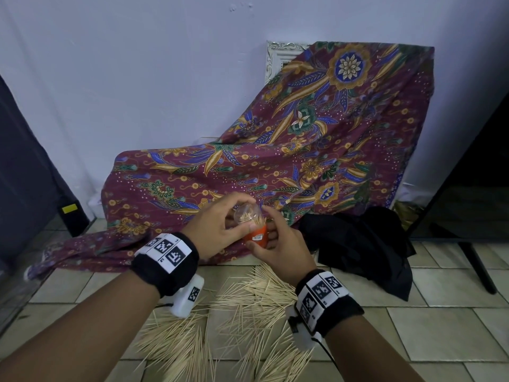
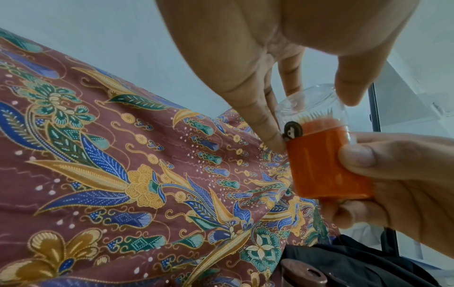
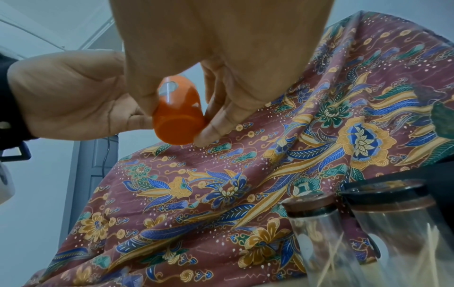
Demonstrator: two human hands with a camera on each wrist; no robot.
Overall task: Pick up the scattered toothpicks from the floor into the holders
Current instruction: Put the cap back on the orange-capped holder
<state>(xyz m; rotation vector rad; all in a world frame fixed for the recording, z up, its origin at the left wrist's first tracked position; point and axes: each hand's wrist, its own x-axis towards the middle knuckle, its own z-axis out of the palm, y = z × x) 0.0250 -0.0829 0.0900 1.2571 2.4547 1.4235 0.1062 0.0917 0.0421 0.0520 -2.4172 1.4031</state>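
Orange holder [image 1: 256, 237], clear domed lid [image 1: 247, 213], toothpick tips [image 2: 317, 115] inside.

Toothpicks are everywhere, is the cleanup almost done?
Not nearly. Done: the orange holder is packed with toothpicks. In hand: the right hand grips it while the left hand fits the clear cap. Left: a big pile on the floor.
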